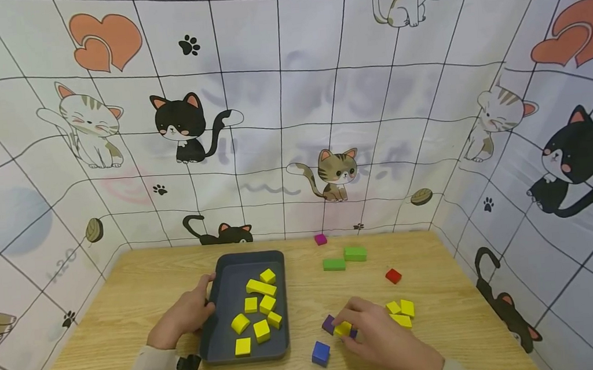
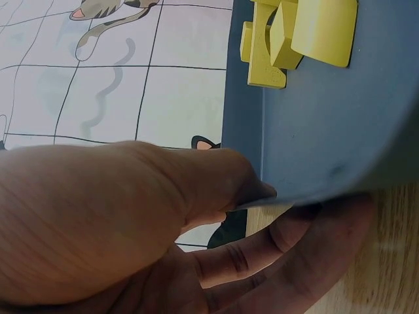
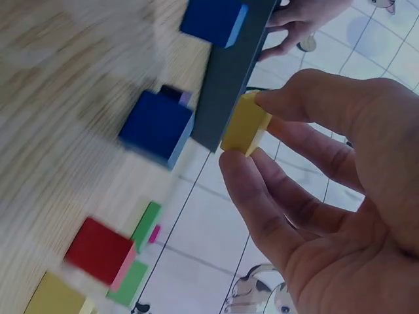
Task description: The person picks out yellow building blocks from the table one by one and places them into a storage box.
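Note:
A dark grey tray [image 1: 219, 336] holds several yellow blocks [image 1: 251, 305]. My left hand [image 1: 186, 315] grips its left rim; in the left wrist view the thumb [image 2: 229, 173] lies over the edge and the fingers are below it. Between the thumb and fingertips of my right hand [image 1: 376, 335] a yellow block [image 3: 245, 124] is pinched, above the table right of the tray. A purple block [image 1: 328, 324] lies close to those fingertips, and another dark block is partly hidden behind them. Just nearer to me sits a blue block [image 1: 321, 353].
Loose yellow blocks [image 1: 401, 321] lie right of my right hand. Farther back are a red block [image 1: 393, 276], two green blocks [image 1: 355, 254] and a magenta block [image 1: 320, 239]. A cat-print sheet [image 1: 255, 124] walls in the wooden table [image 1: 152, 272] behind and at the sides.

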